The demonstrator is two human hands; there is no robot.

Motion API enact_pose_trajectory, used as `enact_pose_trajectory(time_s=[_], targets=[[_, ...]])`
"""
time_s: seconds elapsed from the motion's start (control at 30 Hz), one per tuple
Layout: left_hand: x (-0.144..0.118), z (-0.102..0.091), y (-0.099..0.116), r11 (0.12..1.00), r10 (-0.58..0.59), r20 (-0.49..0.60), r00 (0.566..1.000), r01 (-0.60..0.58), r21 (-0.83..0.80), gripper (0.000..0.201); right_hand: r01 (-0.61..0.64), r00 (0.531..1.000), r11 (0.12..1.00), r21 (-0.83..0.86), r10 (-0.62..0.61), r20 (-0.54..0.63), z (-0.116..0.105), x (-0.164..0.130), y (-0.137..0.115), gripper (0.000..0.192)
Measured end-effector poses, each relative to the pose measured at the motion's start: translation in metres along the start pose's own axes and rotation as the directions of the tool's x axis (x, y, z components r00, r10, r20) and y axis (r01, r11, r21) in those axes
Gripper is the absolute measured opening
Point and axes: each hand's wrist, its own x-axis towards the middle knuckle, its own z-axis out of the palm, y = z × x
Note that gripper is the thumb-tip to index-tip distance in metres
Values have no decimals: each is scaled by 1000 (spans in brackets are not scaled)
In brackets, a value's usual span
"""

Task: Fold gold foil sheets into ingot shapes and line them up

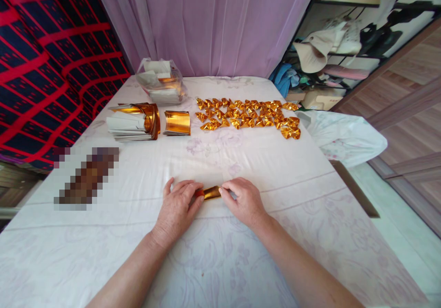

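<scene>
My left hand point(179, 204) and my right hand point(243, 200) rest on the white cloth-covered table point(220, 257), each pinching one end of a narrow rolled gold foil paper point(212, 192) that lies flat between them. Farther back, several folded gold foil pieces point(248, 115) lie in rows. A small stack of flat gold sheets point(177, 123) sits to their left, beside a bigger stack of gold and white sheets point(132, 122).
A clear plastic bag of paper point(160, 85) stands at the back left near the purple curtain point(206, 23). A blurred dark object point(86, 177) lies on the left. A white cloth point(344, 136) hangs off the right edge. Shelves of clothes point(337, 46) stand at the right.
</scene>
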Motion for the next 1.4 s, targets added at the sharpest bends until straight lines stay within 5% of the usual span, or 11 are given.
enact_pose_trajectory(time_s=[0.4, 0.73, 1.0, 1.4], targets=[[6, 1, -1, 1000, -2, -5, 1000, 2, 23, 25, -28, 999, 995, -97, 25, -25, 7, 1, 6, 15], [-6, 1, 8, 952, 193, -72, 978, -169, 257, 26, -18, 999, 988, -150, 12, -39, 10, 3, 3, 11], [-21, 18, 33, 889, 214, 27, 976, -206, 409, 48, -4, 996, 989, -148, -9, -86, 13, 1, 4, 9], [-27, 21, 34, 873, 204, 92, 975, -224, 432, 57, 35, 995, 983, -178, -51, -87, 13, 1, 7, 17]])
